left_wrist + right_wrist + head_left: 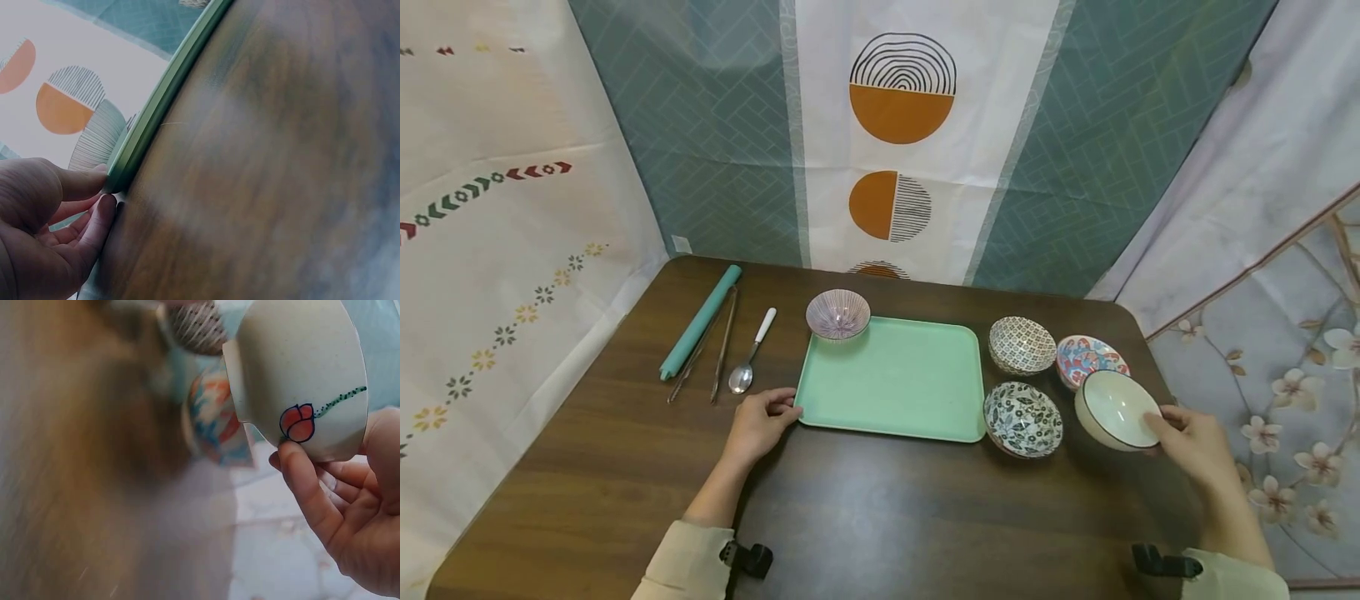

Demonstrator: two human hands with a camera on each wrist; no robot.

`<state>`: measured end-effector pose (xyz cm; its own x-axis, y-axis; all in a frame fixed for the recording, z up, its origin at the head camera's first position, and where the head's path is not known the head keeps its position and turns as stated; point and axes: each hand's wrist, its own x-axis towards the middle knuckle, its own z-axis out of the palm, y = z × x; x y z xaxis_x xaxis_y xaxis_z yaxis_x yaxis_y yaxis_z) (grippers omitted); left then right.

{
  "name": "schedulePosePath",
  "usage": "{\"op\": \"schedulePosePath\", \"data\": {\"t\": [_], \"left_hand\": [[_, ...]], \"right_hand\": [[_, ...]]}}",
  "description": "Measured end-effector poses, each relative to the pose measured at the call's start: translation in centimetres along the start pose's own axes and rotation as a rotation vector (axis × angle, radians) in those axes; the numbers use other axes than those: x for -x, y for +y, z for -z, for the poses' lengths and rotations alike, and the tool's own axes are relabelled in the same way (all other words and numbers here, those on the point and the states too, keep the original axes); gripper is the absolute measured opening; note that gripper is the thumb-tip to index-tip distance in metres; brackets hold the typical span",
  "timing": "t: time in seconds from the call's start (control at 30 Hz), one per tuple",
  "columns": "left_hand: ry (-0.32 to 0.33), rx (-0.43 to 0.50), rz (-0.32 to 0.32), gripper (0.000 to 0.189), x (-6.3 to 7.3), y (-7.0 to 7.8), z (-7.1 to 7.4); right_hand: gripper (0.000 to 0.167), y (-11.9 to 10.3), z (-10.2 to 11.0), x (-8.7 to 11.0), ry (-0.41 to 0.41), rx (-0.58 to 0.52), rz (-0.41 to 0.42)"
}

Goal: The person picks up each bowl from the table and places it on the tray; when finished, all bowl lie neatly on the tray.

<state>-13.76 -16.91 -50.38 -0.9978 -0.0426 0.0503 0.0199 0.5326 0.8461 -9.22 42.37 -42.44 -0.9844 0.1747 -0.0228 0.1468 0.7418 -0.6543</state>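
Note:
My right hand (1197, 442) grips a cream bowl (1105, 407) with a dark rim by its right side. In the right wrist view this bowl (300, 369) shows a painted red flower, and it is raised off the table. The front left corner of the green tray (895, 383) is between the thumb and fingers of my left hand (762, 427). On the tray's back left corner sits a purple striped bowl (838, 314). Beyond the cream bowl is a red and blue patterned bowl (1084, 354), partly hidden by it.
A brown lattice-patterned bowl (1022, 343) and a black and white leaf-patterned bowl (1023, 419) stand at the tray's right edge. Left of the tray lie a white-handled spoon (742, 377), metal tongs (724, 346) and a teal stick-like item (700, 323). Hanging cloths surround the wooden table (880, 517).

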Motion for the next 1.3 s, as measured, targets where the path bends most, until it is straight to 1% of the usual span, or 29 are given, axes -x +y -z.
{"op": "schedulePosePath", "data": {"t": [0.1,0.13,0.2,0.33,0.47,0.63,0.73,0.87,0.97,1.13,1.3], "left_hand": [[0.002,-0.002,0.001,0.031,0.0,0.0,0.0],[0.002,-0.003,0.001,0.031,0.0,0.0,0.0],[0.002,-0.003,0.002,0.031,0.0,0.0,0.0],[0.001,-0.003,0.001,0.032,0.0,0.1,0.1],[0.002,-0.010,-0.003,0.032,0.1,0.1,0.2],[0.002,-0.018,-0.009,0.032,0.3,0.4,0.2],[0.002,-0.015,-0.014,0.032,0.5,0.5,0.2],[0.014,-0.023,-0.025,0.032,0.4,0.5,0.1],[0.031,-0.030,-0.027,0.031,0.4,0.4,0.1],[0.038,-0.019,0.002,0.031,0.5,0.2,0.0],[0.038,-0.012,0.010,0.032,0.4,0.2,-0.1]], "right_hand": [[0.055,-2.1,0.2,-0.4,-0.013,0.023,-0.029],[0.056,-2.9,0.2,-0.6,-0.021,0.033,-0.027],[0.057,-4.3,0.0,-1.1,-0.032,0.039,-0.005],[0.054,-7.0,-1.3,-2.2,-0.039,-0.037,0.062],[0.047,-9.8,-3.5,-3.3,-0.037,-0.137,0.095],[0.043,-13.1,-6.3,-4.2,-0.100,-0.210,0.107],[0.040,-14.7,-8.1,-4.8,-0.131,-0.207,0.116],[0.038,-16.6,-10.7,-5.5,-0.150,-0.195,0.134],[0.036,-17.9,-12.8,-5.7,-0.181,-0.220,0.148],[0.030,-19.8,-16.1,-5.8,-0.225,-0.237,0.159],[0.025,-21.4,-19.1,-5.9,-0.234,-0.247,0.154]]}}
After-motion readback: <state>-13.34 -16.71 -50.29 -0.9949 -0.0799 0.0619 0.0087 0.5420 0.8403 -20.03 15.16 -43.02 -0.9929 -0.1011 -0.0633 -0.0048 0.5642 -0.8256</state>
